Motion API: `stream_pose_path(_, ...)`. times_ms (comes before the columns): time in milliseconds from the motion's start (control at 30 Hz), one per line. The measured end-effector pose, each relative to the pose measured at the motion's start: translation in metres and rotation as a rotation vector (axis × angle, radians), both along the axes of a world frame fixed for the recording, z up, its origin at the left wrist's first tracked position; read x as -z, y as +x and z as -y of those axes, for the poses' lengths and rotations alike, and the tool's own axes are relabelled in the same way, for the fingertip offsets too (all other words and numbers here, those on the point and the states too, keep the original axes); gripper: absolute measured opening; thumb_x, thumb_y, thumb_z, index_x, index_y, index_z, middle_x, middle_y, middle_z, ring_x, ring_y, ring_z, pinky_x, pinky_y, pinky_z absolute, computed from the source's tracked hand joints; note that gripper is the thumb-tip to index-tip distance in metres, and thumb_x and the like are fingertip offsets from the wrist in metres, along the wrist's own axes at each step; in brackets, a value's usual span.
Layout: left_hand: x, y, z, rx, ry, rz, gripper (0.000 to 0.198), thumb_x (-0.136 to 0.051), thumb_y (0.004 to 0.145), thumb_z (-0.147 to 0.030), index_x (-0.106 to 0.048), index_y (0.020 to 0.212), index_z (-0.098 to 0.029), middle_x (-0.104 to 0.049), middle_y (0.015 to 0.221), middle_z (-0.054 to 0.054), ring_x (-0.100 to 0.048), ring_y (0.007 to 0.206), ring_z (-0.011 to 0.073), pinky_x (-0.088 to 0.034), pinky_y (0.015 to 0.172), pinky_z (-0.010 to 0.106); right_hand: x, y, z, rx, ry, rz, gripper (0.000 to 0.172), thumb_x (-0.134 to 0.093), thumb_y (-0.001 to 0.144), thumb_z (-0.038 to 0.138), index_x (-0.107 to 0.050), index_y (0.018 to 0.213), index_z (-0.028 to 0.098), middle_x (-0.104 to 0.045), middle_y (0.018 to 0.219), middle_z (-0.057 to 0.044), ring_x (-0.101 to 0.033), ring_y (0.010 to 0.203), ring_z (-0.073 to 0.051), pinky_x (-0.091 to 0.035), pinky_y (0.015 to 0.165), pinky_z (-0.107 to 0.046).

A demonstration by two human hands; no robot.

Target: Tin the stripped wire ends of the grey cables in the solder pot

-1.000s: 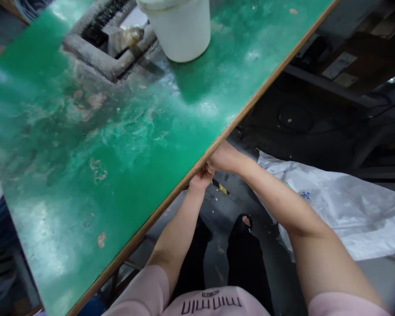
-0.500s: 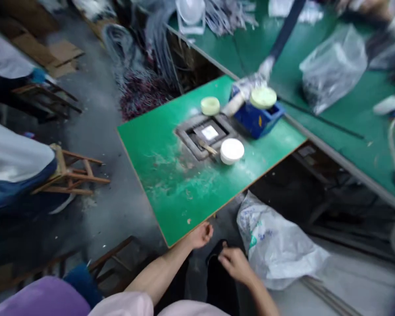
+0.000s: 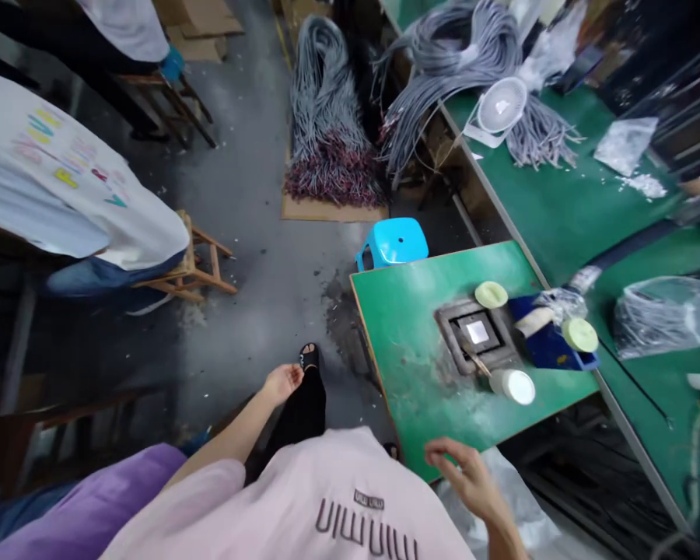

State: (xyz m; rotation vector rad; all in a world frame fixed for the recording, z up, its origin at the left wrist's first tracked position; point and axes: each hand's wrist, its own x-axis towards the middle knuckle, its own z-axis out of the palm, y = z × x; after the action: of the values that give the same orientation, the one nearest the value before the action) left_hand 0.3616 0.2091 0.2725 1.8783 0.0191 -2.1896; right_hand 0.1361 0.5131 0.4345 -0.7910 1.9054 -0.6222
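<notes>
My left hand (image 3: 282,383) hangs in the air over the grey floor, holding nothing, just beside my black-clad leg and sandalled foot (image 3: 309,358). My right hand (image 3: 463,474) is curved and empty, close to the front edge of a green-topped workbench (image 3: 420,342); I cannot tell if it touches. Set into that bench is a square metal pot frame (image 3: 472,334). Around it stand a white plastic tub (image 3: 513,386), a pale green lid (image 3: 491,294) and a blue crate (image 3: 551,348). A gloved hand of another person (image 3: 583,280) reaches over the crate.
Bundles of grey cable (image 3: 327,117) lie on cardboard on the floor, with a blue plastic stool (image 3: 392,243) nearby. A seated person in a white shirt (image 3: 75,171) is at the left. A white woven sack (image 3: 502,505) lies below my right hand. A longer green bench (image 3: 560,179) runs behind.
My view has swung up and left, showing more of the room. Both hands have left the bench edge and moved apart, my left hand out over the floor.
</notes>
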Motion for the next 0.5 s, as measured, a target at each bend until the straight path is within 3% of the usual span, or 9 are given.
stream_pose_path(133,-0.005,-0.032,0.120,0.064,-0.028,-0.026,0.024,-0.052,0.094,-0.034,-0.060,0.093,-0.012,-0.060,0.076,0.000,-0.055,0.060,0.0076,-0.049,0.055,0.022,0.008,0.021,0.118,-0.028,-0.049,0.059,0.030,-0.049,0.089,0.039,-0.070,0.083,0.019,-0.071,0.084,-0.008,-0.065,0.081,-0.022,-0.048,0.076,-0.032)
stream_pose_path(233,-0.004,-0.078,0.188,0.147,-0.054,-0.083,0.020,-0.052,0.093,-0.028,-0.060,0.092,-0.010,-0.061,0.072,0.001,-0.057,0.060,0.0090,-0.050,0.057,0.023,0.014,0.024,0.165,-0.005,-0.038,0.074,0.028,-0.050,0.089,0.036,-0.071,0.087,0.017,-0.072,0.086,-0.008,-0.065,0.082,-0.022,-0.047,0.077,-0.032)
stream_pose_path(367,-0.001,-0.166,0.246,0.308,-0.094,-0.196,0.023,-0.042,0.093,-0.014,-0.062,0.085,-0.007,-0.061,0.063,0.005,-0.059,0.059,0.0111,-0.050,0.060,0.023,0.017,-0.003,0.201,0.140,-0.001,0.066,0.031,-0.049,0.089,0.037,-0.069,0.079,0.016,-0.070,0.078,-0.006,-0.064,0.076,-0.021,-0.047,0.072,-0.030)
stream_pose_path(500,0.000,-0.264,0.274,0.485,-0.080,-0.339,0.029,-0.038,0.093,-0.017,-0.065,0.089,-0.006,-0.066,0.068,0.010,-0.065,0.068,0.0153,-0.053,0.071,0.028,0.024,-0.046,0.246,0.234,-0.020,0.038,0.032,-0.049,0.089,0.039,-0.068,0.076,0.016,-0.070,0.078,-0.007,-0.063,0.076,-0.021,-0.046,0.072,-0.031)
